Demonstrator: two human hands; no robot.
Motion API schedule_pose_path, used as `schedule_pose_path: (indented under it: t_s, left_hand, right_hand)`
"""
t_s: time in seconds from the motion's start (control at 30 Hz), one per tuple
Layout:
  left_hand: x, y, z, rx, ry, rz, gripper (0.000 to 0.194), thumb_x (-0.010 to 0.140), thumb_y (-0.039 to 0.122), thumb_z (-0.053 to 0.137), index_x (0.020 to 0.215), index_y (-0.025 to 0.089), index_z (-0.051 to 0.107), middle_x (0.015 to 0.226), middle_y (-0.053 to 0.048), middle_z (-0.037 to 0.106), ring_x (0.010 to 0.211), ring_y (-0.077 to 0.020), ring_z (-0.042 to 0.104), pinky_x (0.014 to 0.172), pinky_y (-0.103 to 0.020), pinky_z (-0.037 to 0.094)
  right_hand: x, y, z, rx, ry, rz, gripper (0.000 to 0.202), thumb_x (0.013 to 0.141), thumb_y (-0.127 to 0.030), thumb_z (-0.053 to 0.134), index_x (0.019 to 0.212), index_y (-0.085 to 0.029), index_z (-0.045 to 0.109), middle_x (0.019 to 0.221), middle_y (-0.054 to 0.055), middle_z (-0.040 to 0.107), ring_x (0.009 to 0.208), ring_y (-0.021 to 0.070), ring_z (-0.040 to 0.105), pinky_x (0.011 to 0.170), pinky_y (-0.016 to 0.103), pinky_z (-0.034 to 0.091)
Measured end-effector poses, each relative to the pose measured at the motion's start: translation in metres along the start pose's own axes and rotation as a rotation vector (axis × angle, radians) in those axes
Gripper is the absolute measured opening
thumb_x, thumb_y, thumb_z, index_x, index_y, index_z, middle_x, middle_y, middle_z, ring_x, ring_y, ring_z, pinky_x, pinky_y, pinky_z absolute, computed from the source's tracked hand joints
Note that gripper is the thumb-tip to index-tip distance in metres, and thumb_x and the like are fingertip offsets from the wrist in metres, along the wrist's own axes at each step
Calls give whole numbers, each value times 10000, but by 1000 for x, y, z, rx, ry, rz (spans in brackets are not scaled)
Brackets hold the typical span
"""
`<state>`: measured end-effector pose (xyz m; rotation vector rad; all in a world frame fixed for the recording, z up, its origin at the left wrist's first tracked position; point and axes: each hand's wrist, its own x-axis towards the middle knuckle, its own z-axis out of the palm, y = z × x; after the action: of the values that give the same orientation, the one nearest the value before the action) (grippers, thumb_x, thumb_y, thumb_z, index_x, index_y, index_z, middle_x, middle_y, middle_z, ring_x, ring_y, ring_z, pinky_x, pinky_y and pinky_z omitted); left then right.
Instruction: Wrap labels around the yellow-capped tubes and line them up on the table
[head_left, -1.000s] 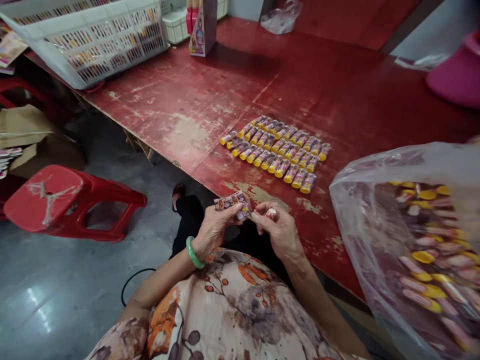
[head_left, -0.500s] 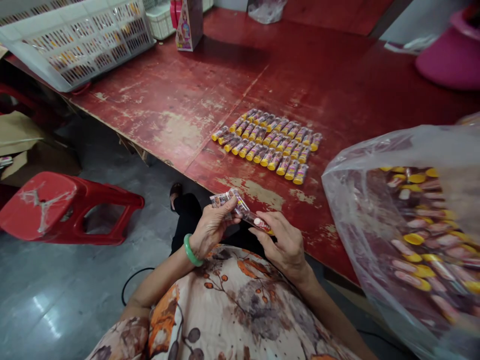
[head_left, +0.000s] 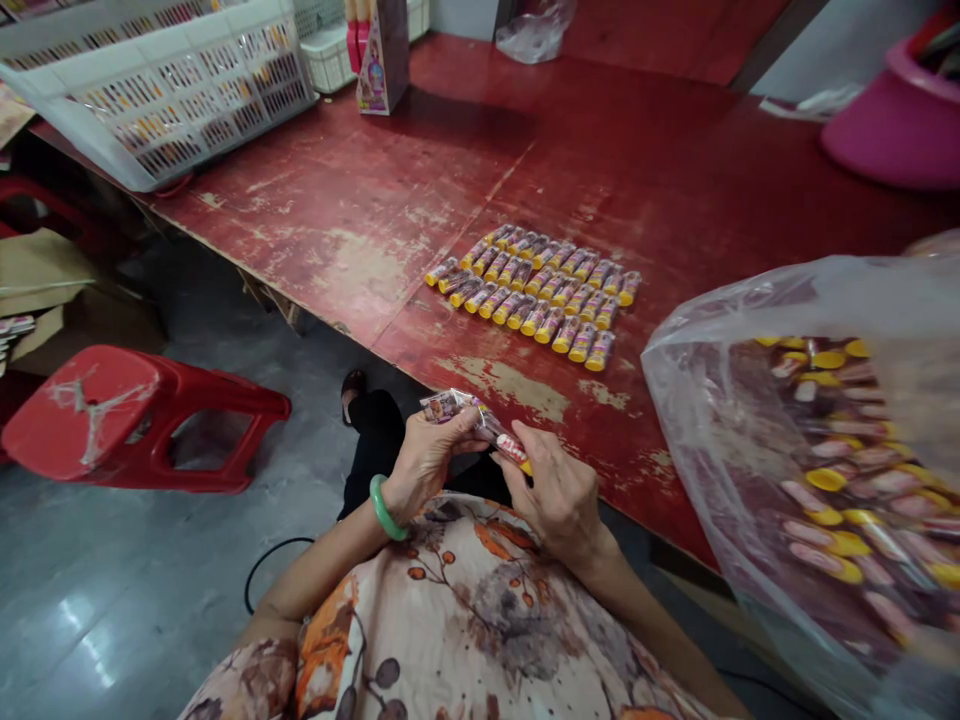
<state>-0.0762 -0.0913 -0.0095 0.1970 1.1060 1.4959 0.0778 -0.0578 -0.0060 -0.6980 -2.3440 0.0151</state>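
Over my lap, my left hand [head_left: 437,450] pinches some clear printed plastic wrappers [head_left: 444,405] between thumb and fingers. A small tube with a yellow end and red-and-white contents [head_left: 513,448] sits in the fingers of my right hand [head_left: 557,490]. The tube's far end meets the mouth of a wrapper; how deep it reaches inside I cannot tell. Ahead of my hands, rows of wrapped yellow-capped tubes [head_left: 536,300] lie side by side on the red table [head_left: 337,190].
On the right, a clear plastic bag [head_left: 697,350] holds many loose yellow-capped tubes [head_left: 825,530]. A white crate [head_left: 217,90], a printed box [head_left: 386,60] and a pink tub [head_left: 892,130] stand farther back. To the left on the floor is a red stool [head_left: 150,415].
My right hand has shifted slightly left with the tube, closer to my left hand and the wrappers. The rows on the table are unchanged.
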Motion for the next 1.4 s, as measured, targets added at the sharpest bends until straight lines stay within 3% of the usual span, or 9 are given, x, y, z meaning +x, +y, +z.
schedule_pose_path:
  t_s: [0.17,0.37,0.53,0.7,0.9,1.07,1.17,1.3,1.4]
  left_hand:
    - [3,-4,-3,29,32,94,337,624,339,833,834,106,712,767,-39,697,633,-130,643,617,-254,566]
    - [3,-3,-3,49,15,92,334,658,381,806,822,106,711,740,-52,692,619,-146,654,608,-271,568]
    - [4,-4,-4,91,37,113,306,638,351,822,793,109,717,703,-37,687,589,-134,634,595,-263,560]
    - [5,-5,-5,110,-5,100,283,652,367,808,734,114,712,652,-40,684,566,-139,631,595,-264,543]
    - [7,-11,-4,31,-32,65,266,643,315,821,792,120,718,740,-49,703,631,-146,644,657,-283,542]
    - [2,-12,0,8,-65,-31,286,601,275,851,797,120,713,752,-34,703,635,-132,635,667,-259,523]
    - [1,-7,0,-14,-80,-73,272,635,282,834,814,118,712,768,-36,702,646,-128,640,668,-249,524]
    - [2,3,-2,-45,-157,-41,264,696,295,795,883,128,713,848,-45,707,712,-144,659,716,-277,546]
    - [1,5,-2,-47,-219,-86,267,695,300,798,878,124,717,815,-44,705,702,-141,656,726,-285,548]
  right_hand:
    - [-1,-5,1,-41,-15,5,581,907,-145,544,1435,-84,310,974,157,684,811,238,684,638,305,546]
    - [-2,-5,4,-19,58,42,607,899,-183,581,1431,-102,300,1004,158,684,828,233,689,655,298,561]
    - [-7,-4,9,-18,70,-29,626,878,-150,608,1425,-90,310,981,161,696,825,241,695,680,314,567]
    - [-6,-3,15,60,123,59,566,882,-193,621,1385,-116,372,994,139,697,846,220,698,709,291,576]
    - [-9,0,22,-114,137,-47,589,879,-159,615,1398,-48,359,952,170,704,799,243,706,662,297,575]
    - [-11,0,29,50,152,57,619,879,-163,614,1424,-113,324,1040,152,678,905,230,687,726,295,585]
    - [-6,7,23,240,41,77,634,879,-223,624,1421,-127,310,1114,171,634,954,242,661,752,327,590]
    - [0,16,3,561,-131,156,396,902,-202,559,1287,-178,470,1170,146,586,829,180,642,747,324,585]
    - [1,15,-5,598,-45,219,294,894,-119,523,1175,-198,561,1079,103,620,776,151,628,713,299,575]
